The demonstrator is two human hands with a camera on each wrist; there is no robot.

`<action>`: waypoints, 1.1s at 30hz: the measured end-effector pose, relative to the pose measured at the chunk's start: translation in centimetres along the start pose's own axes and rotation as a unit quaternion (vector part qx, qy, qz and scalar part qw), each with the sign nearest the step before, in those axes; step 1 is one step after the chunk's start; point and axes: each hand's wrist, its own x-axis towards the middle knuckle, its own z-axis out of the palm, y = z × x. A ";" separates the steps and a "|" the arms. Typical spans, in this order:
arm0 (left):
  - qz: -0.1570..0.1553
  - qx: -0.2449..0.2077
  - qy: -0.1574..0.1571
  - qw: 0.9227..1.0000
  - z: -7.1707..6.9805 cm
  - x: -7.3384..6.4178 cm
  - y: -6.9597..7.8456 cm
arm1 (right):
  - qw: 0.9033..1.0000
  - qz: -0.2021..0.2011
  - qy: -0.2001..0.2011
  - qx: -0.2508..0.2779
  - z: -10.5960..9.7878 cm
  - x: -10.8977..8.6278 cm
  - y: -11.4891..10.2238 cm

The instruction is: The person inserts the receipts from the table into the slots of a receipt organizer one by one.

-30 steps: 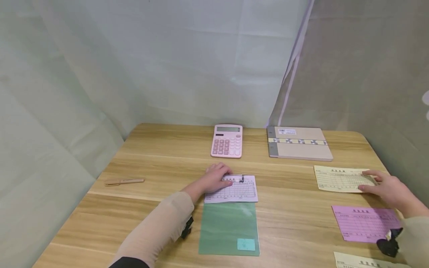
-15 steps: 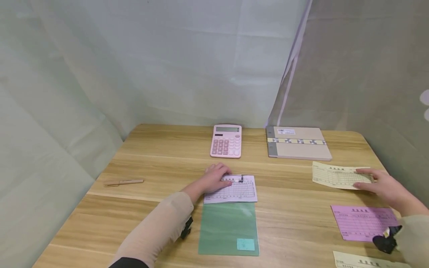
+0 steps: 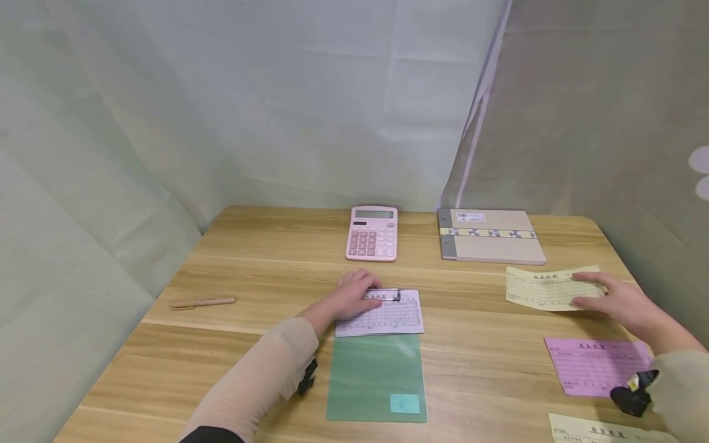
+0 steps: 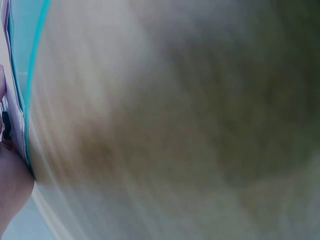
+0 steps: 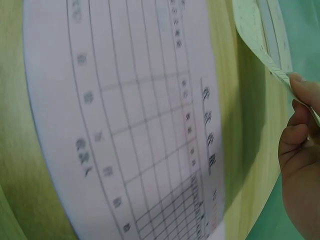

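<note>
A person's right hand (image 3: 620, 301) raises a yellow printed form (image 3: 540, 288) above the right side of a wood-grain tabletop (image 3: 476, 344), its grip clamped, thumb against fingers, on the form's right end. Over the past second the form has gone from lying nearly flat to bowing upward and has edged left; the right wrist view shows shadow beneath it. By the look of it, the sheet is now loose to travel, though its far end hangs unsupported. The left hand (image 3: 352, 294) has stayed at the metal clip (image 3: 390, 295) of a green clip folder (image 3: 376, 375), over a lilac form (image 3: 388, 317); whether that grip pinches or merely presses, one cannot tell. Only wood grain shows between folder and raised form. Tighter margins lie elsewhere: a beige notebook (image 3: 493, 246) just beyond the form, a pink-purple form (image 3: 598, 366) nearer the person, and the tabletop's right edge close by the right hand. A pink calculator (image 3: 372, 237) sits beyond the folder.
</note>
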 end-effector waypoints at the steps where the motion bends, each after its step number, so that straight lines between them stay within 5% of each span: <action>1: -0.001 0.001 0.000 1.000 0.0 0.0 0.0 | 1.000 -0.002 0.001 -0.004 0.0 0.0 -0.3; 19: -0.005 0.004 -0.002 1.000 -0.1 -0.2 0.2 | 0.998 -0.061 -0.021 0.023 1.4 0.7 -5.7; 33: -0.001 0.007 -0.006 1.000 -0.2 -0.1 0.3 | 0.989 -0.097 -0.042 0.104 3.2 1.1 -8.5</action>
